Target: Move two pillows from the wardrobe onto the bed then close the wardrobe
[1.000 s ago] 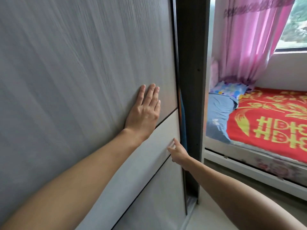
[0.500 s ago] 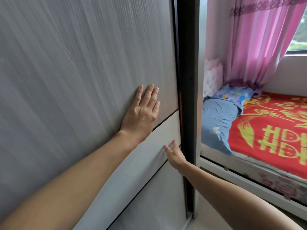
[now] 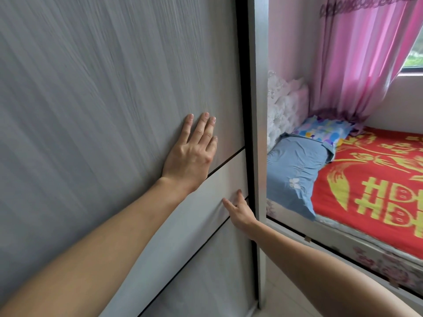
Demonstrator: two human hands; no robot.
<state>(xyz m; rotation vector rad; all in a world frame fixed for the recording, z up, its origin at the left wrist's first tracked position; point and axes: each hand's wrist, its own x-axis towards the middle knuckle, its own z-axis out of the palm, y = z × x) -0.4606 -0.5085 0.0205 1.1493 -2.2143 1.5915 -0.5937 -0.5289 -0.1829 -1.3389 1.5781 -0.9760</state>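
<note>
The grey wood-grain sliding door [image 3: 103, 92] of the wardrobe fills the left of the view, and its right edge meets the wardrobe's side frame [image 3: 257, 133] with no gap showing. My left hand [image 3: 192, 154] lies flat on the door, fingers spread. Lower down, my right hand [image 3: 238, 209] presses its fingertips against the pale band near the door's right edge. On the bed [image 3: 377, 191] to the right, a blue pillow [image 3: 295, 170] lies at the head end, with a colourful patterned pillow [image 3: 325, 130] behind it.
A red and yellow cover [image 3: 375, 179] spreads over the bed. A pink curtain [image 3: 357, 58] hangs by the window at the back right. A white padded headboard [image 3: 286, 104] stands behind the pillows. Pale floor tiles [image 3: 288, 298] run between wardrobe and bed.
The door has slid right until the dark gap at its edge closed against the frame. Both hands moved right with it and stayed flat on the panel.
</note>
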